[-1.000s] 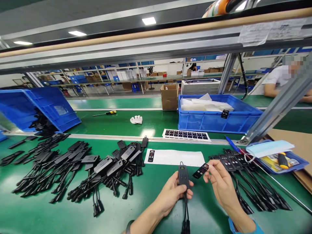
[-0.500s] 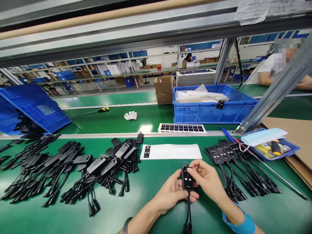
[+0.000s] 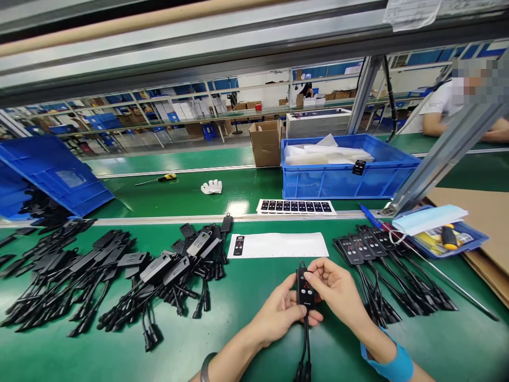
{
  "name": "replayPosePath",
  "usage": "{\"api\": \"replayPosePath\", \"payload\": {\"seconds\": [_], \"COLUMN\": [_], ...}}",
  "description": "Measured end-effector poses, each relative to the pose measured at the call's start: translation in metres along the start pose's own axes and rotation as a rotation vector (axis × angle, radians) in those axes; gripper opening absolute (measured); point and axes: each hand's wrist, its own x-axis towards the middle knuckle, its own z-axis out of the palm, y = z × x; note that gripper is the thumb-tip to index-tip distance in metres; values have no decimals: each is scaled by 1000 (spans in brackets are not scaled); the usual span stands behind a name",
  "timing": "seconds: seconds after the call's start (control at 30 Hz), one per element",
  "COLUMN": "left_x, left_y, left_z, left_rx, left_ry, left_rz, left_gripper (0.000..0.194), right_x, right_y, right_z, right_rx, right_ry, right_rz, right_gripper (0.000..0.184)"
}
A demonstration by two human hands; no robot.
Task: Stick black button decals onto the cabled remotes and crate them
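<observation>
Head-worn view, forward and down over green bench (image 3: 199, 345)

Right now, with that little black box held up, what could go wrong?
The black label might sit crooked or bubble, as the right grip touches it near its top. The left grip, with its thumb by the label's lower edge, could get in the way. The blue cuff is close to the cables, so it might snag them.

Green tabletop (image 3: 99, 358), twelve o'clock being straight ahead: black corded devices (image 3: 132, 258) heaped at ten, a white sheet (image 3: 284, 245) bearing one black label (image 3: 238, 245) at twelve, labelled corded devices (image 3: 373, 247) at two.
</observation>
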Motion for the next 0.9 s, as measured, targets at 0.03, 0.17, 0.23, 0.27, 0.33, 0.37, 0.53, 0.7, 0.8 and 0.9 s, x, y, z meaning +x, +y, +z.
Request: {"api": "replayPosePath", "payload": {"seconds": [0.03,0.17,0.23,0.27,0.33,0.37,0.53,0.7,0.8,0.9], "left_x": [0,0,0,0,0,1,2,5,7,7], "left_y": [-1,-2,-3,-3,-3,-2,2,7,8,5], "left_z": [0,0,1,1,1,1,-1,-4,-5,-6], "left_rx": [6,29,36,34,24,16,-41,-103,-133,-80], "left_ry": [1,8,8,8,6,8,41,123,150,164], "left_rz": [-1,13,29,35,37,34,1,59,95,96], "left_gripper": [72,68,64,62,59,59,52,40,37,41], "right_x": [0,0,0,0,1,2,6,0,-3,-3], "right_y": [0,1,2,3,5,6,11,11,10,11], "right_z": [0,0,0,0,0,-1,-1,7,10,11], "right_rx": [-5,-37,-56,-64,-82,-94,-136,-247,-163,-82], "right_ry": [3,17,29,33,41,50,8,-176,-289,-305], "right_rz": [-2,-12,-14,-11,-10,-12,-21,-50,-47,-45], "right_gripper": [29,27,26,27,27,29,38,49,81,66]}}
